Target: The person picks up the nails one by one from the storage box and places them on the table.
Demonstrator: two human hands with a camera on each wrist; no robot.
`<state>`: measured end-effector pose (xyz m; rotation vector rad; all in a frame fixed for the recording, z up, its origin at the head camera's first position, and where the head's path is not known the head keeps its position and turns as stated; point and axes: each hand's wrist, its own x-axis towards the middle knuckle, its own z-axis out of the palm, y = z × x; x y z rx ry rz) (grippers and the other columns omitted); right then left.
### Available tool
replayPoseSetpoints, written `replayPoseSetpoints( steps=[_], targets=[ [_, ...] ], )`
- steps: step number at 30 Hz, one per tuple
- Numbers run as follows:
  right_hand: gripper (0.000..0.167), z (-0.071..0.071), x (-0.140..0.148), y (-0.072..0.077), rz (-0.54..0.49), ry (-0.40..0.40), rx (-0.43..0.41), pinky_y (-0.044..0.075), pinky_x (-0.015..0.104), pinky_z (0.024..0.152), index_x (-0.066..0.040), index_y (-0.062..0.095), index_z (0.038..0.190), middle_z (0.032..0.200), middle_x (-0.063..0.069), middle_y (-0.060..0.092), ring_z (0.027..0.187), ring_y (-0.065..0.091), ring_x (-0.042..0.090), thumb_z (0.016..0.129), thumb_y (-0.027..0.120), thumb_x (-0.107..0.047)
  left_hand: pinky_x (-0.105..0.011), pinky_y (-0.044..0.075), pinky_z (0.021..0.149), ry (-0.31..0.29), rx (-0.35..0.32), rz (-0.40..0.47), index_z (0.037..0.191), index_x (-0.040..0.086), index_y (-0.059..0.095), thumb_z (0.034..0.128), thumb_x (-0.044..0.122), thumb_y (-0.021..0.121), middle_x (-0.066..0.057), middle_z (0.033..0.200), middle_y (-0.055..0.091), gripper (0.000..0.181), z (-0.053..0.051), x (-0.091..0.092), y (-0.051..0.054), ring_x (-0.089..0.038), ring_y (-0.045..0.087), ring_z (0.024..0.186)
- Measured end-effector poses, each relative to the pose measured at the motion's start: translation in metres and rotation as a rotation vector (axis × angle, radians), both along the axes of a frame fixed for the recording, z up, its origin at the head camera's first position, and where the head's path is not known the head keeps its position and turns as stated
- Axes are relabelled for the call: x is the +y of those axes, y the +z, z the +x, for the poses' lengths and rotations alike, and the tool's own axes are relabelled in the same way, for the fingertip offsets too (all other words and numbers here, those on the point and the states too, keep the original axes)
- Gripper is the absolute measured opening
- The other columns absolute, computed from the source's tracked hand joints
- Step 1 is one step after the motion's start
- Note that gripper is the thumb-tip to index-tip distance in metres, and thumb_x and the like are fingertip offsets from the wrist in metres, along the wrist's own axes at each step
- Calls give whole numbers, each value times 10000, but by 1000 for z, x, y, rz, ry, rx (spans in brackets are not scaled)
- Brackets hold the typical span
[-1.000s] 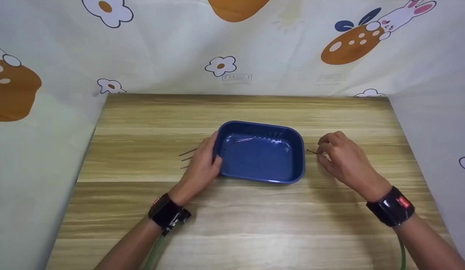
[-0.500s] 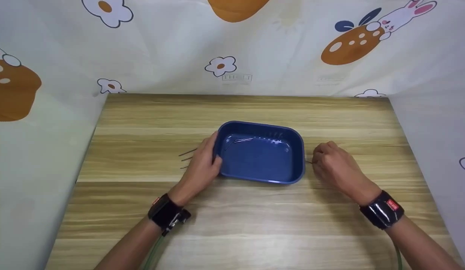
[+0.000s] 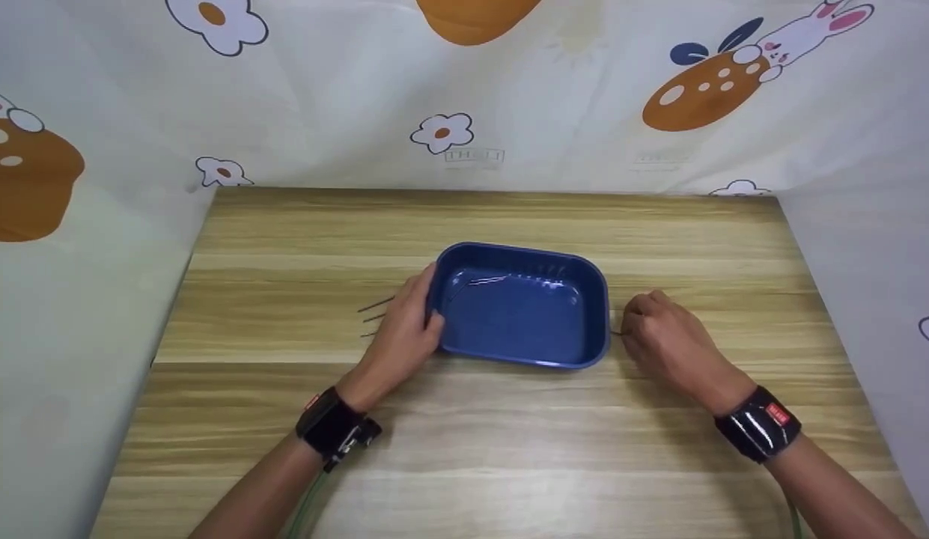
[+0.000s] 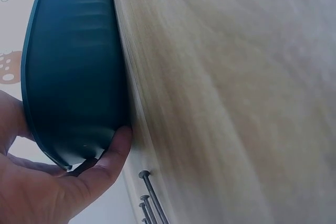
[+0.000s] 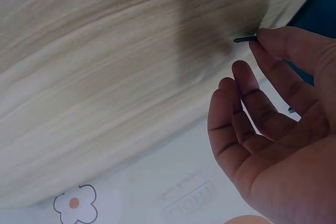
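Observation:
A blue rectangular tray (image 3: 520, 318) stands on the table, with nothing visible inside but reflections. The left hand (image 3: 404, 322) grips its left end; in the left wrist view the thumb of the left hand (image 4: 63, 182) lies low on the tray wall (image 4: 76, 66). Left of that hand several thin dark nails (image 3: 374, 305) lie on the table, partly hidden by it; their heads show near the nail (image 4: 153, 192). Just right of the tray, the right hand (image 3: 670, 344) pinches a thin nail between thumb and index finger. In the right wrist view the nail's pointed end (image 5: 244, 39) sticks out.
The wooden table (image 3: 524, 434) reaches a patterned cloth (image 3: 344, 112) hanging behind it and at both sides. Black bands (image 3: 757, 424) with cables are strapped round both wrists. A small dark end of something (image 5: 292, 110) shows behind the right fingers.
The right hand has moved toward the near side and slightly left, closer to the tray's right end, with the nail in its fingers. The left hand and tray have stayed in place.

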<state>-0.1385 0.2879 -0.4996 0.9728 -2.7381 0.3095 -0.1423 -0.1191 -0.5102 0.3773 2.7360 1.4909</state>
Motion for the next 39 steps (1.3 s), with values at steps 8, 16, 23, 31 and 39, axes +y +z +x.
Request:
replayPoseSetpoints(
  steps=[8,16,23,31,39],
  targets=[
    [93,2,0,-2,4,-22,-8,597,439,694,-36,806,823,973,112,719,878,615,298,864,787,45,-508,364,1294,-5,-10,-6,1695,-42,325,1002,-43,621,-263,1648,473,754,0,-1,0,-379,459,1537],
    [95,4,0,-1,-1,-29,-17,596,456,722,-36,798,827,993,114,713,906,616,305,869,805,49,-524,358,1296,-11,-9,-8,1695,-48,317,1009,-38,620,-266,1650,468,750,1,-2,-1,-386,451,1540],
    [85,4,1,-1,-1,-29,-21,606,468,743,-40,827,856,1013,121,725,925,634,313,864,832,45,-511,340,1307,-8,-14,-11,1699,-40,315,1013,-40,616,-256,1662,459,749,0,-1,-1,-376,434,1555],
    [81,5,1,-1,7,-27,-16,613,464,745,-50,837,866,1021,123,726,933,636,311,856,856,28,-507,362,1295,-11,-1,2,1694,-50,318,1003,-54,620,-261,1632,488,754,1,-1,-1,-372,463,1532],
    [90,7,3,-1,13,-49,-25,621,479,749,-56,846,903,1056,128,732,966,648,320,872,847,28,-516,355,1299,-7,-23,-4,1706,-20,314,1018,-40,622,-247,1657,468,754,1,-1,0,-369,447,1546]
  ],
)
